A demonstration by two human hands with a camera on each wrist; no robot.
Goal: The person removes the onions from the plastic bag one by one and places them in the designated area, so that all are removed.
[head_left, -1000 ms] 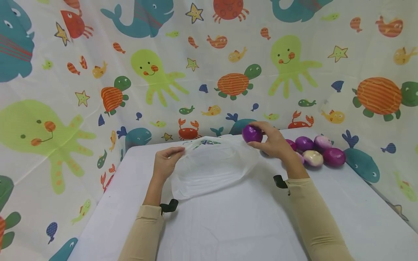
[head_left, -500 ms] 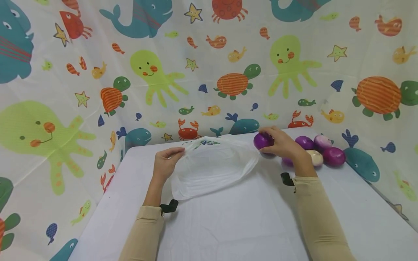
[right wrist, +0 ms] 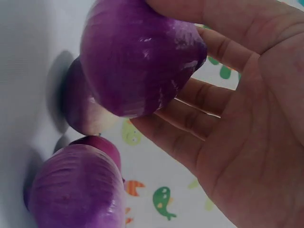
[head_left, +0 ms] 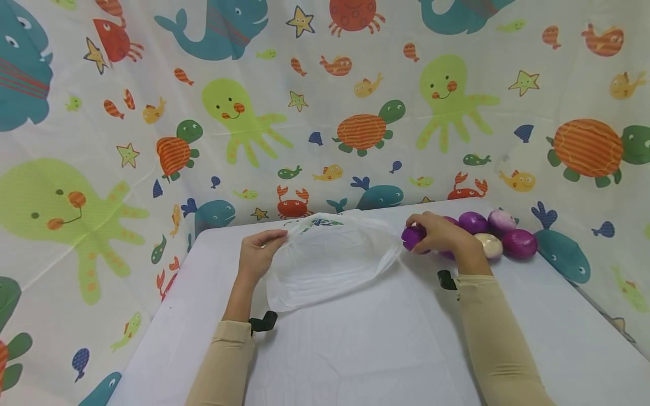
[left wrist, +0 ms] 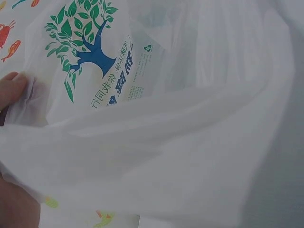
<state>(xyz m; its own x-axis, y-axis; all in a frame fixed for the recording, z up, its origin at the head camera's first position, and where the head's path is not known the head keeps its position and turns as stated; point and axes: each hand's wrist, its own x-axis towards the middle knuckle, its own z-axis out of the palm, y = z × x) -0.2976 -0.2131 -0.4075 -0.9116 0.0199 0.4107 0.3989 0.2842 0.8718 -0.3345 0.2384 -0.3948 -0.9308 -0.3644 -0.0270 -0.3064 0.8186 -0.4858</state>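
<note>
A thin white plastic bag (head_left: pixel 330 265) lies spread on the table, its mouth held up. My left hand (head_left: pixel 256 254) pinches the left side of its rim between thumb and fingers. In the left wrist view the bag's inside (left wrist: pixel 180 61) shows a green and blue tree print. Just right of the bag, my right hand (head_left: pixel 443 232) grips a glossy purple onion (head_left: pixel 413 238) low over the table. Up close in the right wrist view, thumb and fingertips hold that onion (right wrist: pixel 137 57); I cannot tell whether it touches the table.
Several more onions, such as a dark purple onion (head_left: pixel 519 244) and a pale onion (head_left: pixel 488 246), sit grouped at the table's back right. A curtain (head_left: pixel 315 163) printed with sea animals hangs behind the white table (head_left: pixel 345 355).
My right hand has carried the purple onion from above the bag's right rim down and to the right, beside the other onions. My left hand and the bag stay nearly still.
</note>
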